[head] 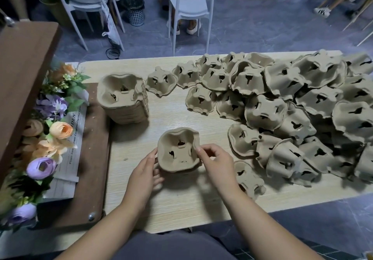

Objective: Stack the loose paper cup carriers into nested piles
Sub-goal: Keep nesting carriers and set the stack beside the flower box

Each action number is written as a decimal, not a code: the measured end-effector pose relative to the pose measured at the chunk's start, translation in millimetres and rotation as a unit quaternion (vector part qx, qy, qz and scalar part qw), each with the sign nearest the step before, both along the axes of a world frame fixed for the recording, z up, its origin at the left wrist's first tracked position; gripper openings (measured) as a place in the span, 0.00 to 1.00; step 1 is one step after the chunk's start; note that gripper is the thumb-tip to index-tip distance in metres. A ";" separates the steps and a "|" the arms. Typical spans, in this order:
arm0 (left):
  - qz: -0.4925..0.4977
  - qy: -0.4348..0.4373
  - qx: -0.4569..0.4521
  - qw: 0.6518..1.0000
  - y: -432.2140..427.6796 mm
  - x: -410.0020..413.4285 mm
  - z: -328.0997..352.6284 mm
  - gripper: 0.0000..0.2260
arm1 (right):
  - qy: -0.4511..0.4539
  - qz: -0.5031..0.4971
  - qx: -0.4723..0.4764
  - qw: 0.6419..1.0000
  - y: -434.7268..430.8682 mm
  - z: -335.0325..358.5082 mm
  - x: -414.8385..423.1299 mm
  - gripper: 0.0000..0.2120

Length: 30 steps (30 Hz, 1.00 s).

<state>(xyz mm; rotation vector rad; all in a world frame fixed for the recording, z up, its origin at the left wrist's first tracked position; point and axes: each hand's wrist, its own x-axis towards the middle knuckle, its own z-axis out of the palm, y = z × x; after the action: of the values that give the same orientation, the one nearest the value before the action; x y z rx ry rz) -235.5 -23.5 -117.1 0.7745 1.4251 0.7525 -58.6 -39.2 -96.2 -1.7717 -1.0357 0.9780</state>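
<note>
The left hand point(145, 171) is cupping and the right hand point(216, 160) is pinching a short pile of carriers point(177, 152) at the near side of the tabletop point(181, 203); uneven pressure is likely risking its layers skewing and jamming instead of nesting.

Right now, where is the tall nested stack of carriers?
In the head view, the tall stack stands at the left of the table, beside the flowers, beyond the small pile.
</note>
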 end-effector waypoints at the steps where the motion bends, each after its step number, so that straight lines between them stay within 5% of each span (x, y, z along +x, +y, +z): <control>1: -0.007 -0.003 0.003 1.000 -1.1 -0.1 1.4 0.12 | -0.014 0.006 -0.002 1.000 -0.7 -0.7 0.4 0.08; 5: -0.044 0.019 0.033 0.998 -3.9 -2.6 1.6 0.19 | -0.073 0.001 0.015 0.997 -6.6 -5.4 5.9 0.09; 9: -0.062 0.032 0.056 0.996 -6.4 -1.1 3.7 0.21 | -0.243 0.020 0.051 0.969 -32.6 -12.5 34.2 0.16; 14: -0.056 0.023 0.084 0.995 -8.0 2.1 4.7 0.21 | -0.350 0.060 -0.080 0.931 -77.3 -29.6 79.9 0.35; 17: -0.059 0.019 0.087 0.994 -8.0 5.5 5.1 0.20 | -0.324 0.090 -0.146 0.931 -82.8 -32.7 85.0 0.37; 22: -0.061 0.021 0.081 0.995 -8.4 8.0 7.4 0.20 | -0.275 0.064 -0.127 0.951 -74.8 -26.7 87.9 0.33; 26: -0.065 0.027 0.086 0.994 -9.0 8.5 8.3 0.20 | -0.098 -0.024 -0.095 0.990 -62.5 -18.9 82.0 0.33; 30: -0.094 0.047 0.099 0.990 -9.6 10.1 8.7 0.21 | 0.136 -0.073 -0.100 0.983 -39.6 -11.4 61.3 0.26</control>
<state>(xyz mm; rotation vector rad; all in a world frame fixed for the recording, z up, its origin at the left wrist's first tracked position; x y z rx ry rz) -225.3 -33.1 -108.4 1.0941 1.3514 0.7249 2.6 -78.8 -107.6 -1.7835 -0.6452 1.2243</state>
